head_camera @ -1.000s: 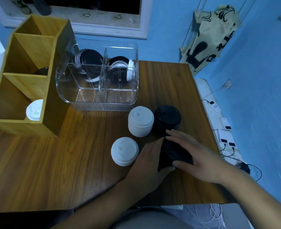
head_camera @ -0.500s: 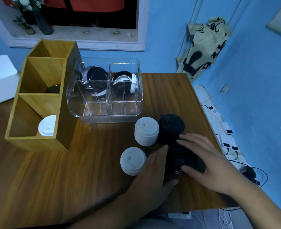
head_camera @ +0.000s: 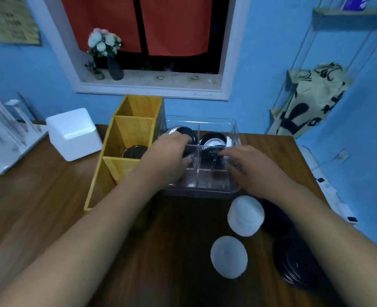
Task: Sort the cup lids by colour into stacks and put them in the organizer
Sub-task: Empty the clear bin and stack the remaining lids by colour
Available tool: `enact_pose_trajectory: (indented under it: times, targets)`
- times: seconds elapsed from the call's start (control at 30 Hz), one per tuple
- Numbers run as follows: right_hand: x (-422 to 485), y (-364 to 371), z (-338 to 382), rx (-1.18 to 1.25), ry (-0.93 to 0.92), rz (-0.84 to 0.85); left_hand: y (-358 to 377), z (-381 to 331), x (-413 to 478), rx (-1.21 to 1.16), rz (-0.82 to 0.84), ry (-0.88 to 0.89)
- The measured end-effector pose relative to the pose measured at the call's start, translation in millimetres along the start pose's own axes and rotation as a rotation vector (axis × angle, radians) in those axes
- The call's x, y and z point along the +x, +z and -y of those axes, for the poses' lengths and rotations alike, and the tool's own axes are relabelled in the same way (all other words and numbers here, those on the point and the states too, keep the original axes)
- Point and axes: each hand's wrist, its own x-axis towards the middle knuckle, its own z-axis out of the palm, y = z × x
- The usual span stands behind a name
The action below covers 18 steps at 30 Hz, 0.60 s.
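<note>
**Two hands in the clear organizer, lids just past the fingertips**

Both hands reach forward into the clear organizer (head_camera: 205, 192), which stands on the surface (head_camera: 50, 196) just beside a wooden organizer (head_camera: 136, 127).

The left hand (head_camera: 167, 151) is over the left half. Its fingers (head_camera: 178, 138) bend down at the edge of the black lids (head_camera: 189, 134) in the rear left compartment. These lids lean with their faces tipped up toward the person. They lie just ahead of and below the fingertips, touching or nearly so.

The right hand (head_camera: 251, 167) is over the right half. Its fingers (head_camera: 227, 152) stretch toward the middle divider, and the mixed black and white lids (head_camera: 213, 139) of the rear right compartment sit just beyond them. Something dark and ribbed shows under these fingers.

Motion blur hides both grips, so I cannot tell whether either hand holds a lid or only touches one.

Each rear compartment is nearer to the hand on its own side, so a pull back toward the person looks like the natural move.

- **Sorted lids:** they wait near the person on the right, behind both hands, closest to the right forearm.
  - A white stack (head_camera: 246, 214) stands just in front of the organizer.
  - A single white lid (head_camera: 228, 257) lies nearer the person.
  - A black stack (head_camera: 294, 267) sits beside that lid, near the right edge.
- **Wooden organizer:** one dark lid (head_camera: 134, 151) lies in its middle compartment.
</note>
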Motion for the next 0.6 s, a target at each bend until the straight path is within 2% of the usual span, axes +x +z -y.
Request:
enact_pose_trajectory:
  times: [0.17,0.27,0.37,0.5,0.6]
  targets:
    - [92,6,-29,-0.135,0.061,0.06,-14,36,80,0.273,0.138,0.071]
    - [125,13,-41,-0.202,0.087,0.112,-9,47,110,0.334,0.3,0.135]
    - [142,19,-45,-0.285,0.107,0.162,-2,56,132,0.364,0.39,0.188]
    - [149,22,-42,-0.409,0.084,0.199,0,59,147,0.412,0.456,0.247]
    - [151,21,-43,-0.469,0.055,0.157,3,60,154,0.443,0.458,0.292]
